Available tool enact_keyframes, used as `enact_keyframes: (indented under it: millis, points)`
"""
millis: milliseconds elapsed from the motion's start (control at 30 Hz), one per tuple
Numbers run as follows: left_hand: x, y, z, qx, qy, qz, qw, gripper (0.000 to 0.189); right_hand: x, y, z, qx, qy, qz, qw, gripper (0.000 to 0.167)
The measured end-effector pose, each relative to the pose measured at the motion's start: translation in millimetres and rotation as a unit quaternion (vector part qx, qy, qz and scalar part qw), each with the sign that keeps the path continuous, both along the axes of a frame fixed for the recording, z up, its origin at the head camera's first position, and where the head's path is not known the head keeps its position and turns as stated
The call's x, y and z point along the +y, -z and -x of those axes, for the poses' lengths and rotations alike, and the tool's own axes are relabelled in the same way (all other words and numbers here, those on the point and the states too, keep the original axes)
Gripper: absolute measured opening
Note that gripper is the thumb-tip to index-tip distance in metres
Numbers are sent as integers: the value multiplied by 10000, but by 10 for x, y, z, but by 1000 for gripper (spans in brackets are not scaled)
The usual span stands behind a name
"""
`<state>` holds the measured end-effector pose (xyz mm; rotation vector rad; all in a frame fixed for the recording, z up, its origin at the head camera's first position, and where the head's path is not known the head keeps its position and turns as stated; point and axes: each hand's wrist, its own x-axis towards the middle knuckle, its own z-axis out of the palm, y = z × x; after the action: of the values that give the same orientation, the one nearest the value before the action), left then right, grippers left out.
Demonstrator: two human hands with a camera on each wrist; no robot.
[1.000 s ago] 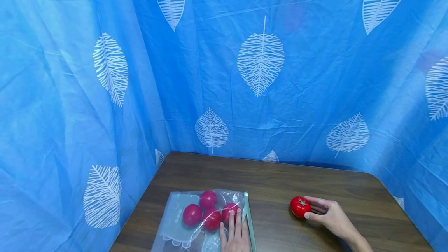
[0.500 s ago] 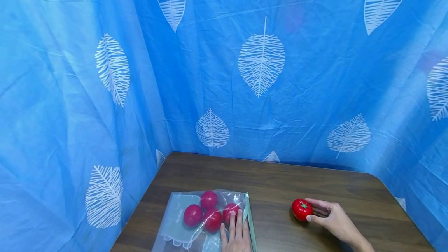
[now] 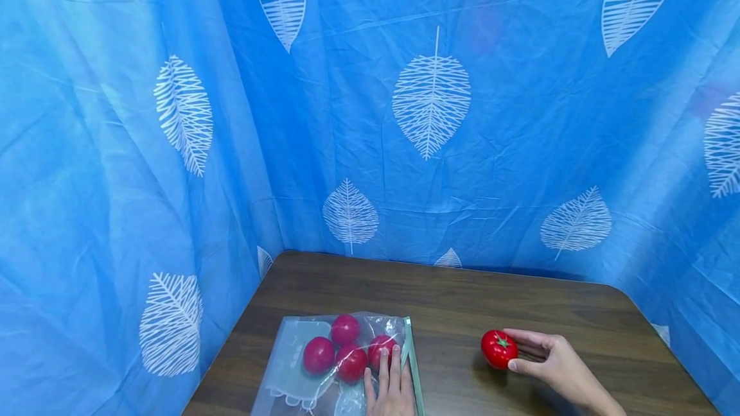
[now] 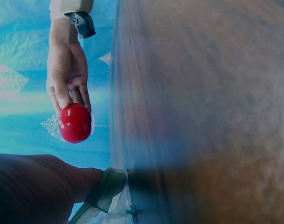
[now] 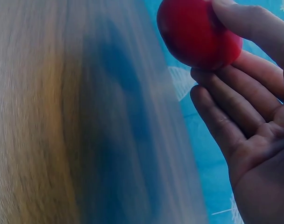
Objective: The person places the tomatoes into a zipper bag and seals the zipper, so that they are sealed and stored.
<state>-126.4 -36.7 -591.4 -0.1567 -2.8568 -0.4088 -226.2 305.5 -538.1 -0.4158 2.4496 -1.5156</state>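
Observation:
My right hand (image 3: 557, 364) holds a shiny red tomato (image 3: 500, 349) with a green star-shaped stem, between thumb and fingertips. The tomato (image 5: 200, 35) hangs slightly above the table in the right wrist view. At the left, a clear zip bag (image 3: 300, 329) with a pale green zip edge lies on the table. Inside it are several red round things (image 3: 318, 355), probably tomatoes too; their stems do not show. My left hand (image 3: 392, 390) lies at the bag's mouth, fingers on its upper side. In the left wrist view the green zip edge (image 4: 113, 184) passes over the thumb tip.
The dark wooden table (image 3: 451, 300) has a rounded far right corner. A blue curtain (image 3: 347, 114) with white leaf prints surrounds its back and sides. Bare wood lies between the bag and the tomato.
My right hand has drawn the tomato slightly nearer and lifted it; its shadow now lies apart below. The left hand and bag look the same.

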Motion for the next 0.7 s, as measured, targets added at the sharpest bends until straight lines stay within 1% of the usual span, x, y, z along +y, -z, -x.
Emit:
enact_keyframes:
  millis: [67, 200, 233, 333, 467, 500, 567, 633, 700]
  points:
    - [0, 0, 2, 27, -2, 10, 10000, 93, -32, -32, -25, 28, -77, 43, 10000, 64]
    - [14, 19, 3, 275, -95, 179, 9994, 88, -97, -86, -65, 130, -203, 84, 9997, 62]
    - [16, 17, 1, 282, -106, 188, 9994, 88, -111, -97, -72, 127, -229, 103, 9996, 62]
    - [40, 50, -5, 628, -248, 402, 9969, 82, -154, -119, -81, 146, -282, 118, 9994, 62]
    - [61, 104, -10, 1191, -420, 694, 9896, 72, -222, -123, -91, 227, -287, 102, 9993, 62]
    - [57, 106, -10, 1216, -399, 690, 9894, 72, -242, -118, -95, 248, -290, 132, 9992, 62]
    - [43, 89, -12, 990, -298, 548, 9931, 77, -288, -108, -107, 267, -273, 172, 9991, 61]
    - [24, 59, -6, 543, -151, 312, 9979, 85, -334, -86, -113, 276, -302, 241, 9989, 61]
    - [6, 28, -3, 102, -36, 40, 9999, 93, -381, -60, -117, 217, -337, 340, 9986, 61]
